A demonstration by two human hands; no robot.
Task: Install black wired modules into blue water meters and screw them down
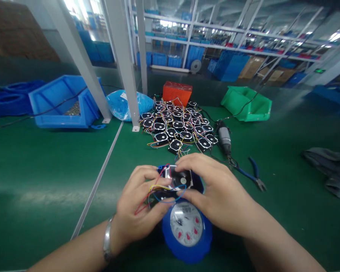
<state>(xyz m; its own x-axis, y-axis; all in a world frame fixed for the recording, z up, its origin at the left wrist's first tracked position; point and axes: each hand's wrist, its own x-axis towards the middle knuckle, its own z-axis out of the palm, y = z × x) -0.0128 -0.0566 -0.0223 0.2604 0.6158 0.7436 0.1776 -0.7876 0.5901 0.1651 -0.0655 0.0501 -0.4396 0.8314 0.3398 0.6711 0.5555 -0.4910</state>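
A blue round meter (187,230) with a white dial face lies on the green table in front of me. At its top end sits a small black module (179,180) with red, yellow and blue wires. My left hand (140,206) is closed on the meter's left side, with the wires running over its fingers. My right hand (212,192) pinches the black module from the right and above.
A pile of several black wired modules (177,126) lies further back, with an orange box (177,92) behind it. A green bin (246,104), an electric screwdriver (224,138), blue-handled pliers (253,175), a blue bin (62,102), a blue bag (124,104) and a grey cloth (333,168) surround them.
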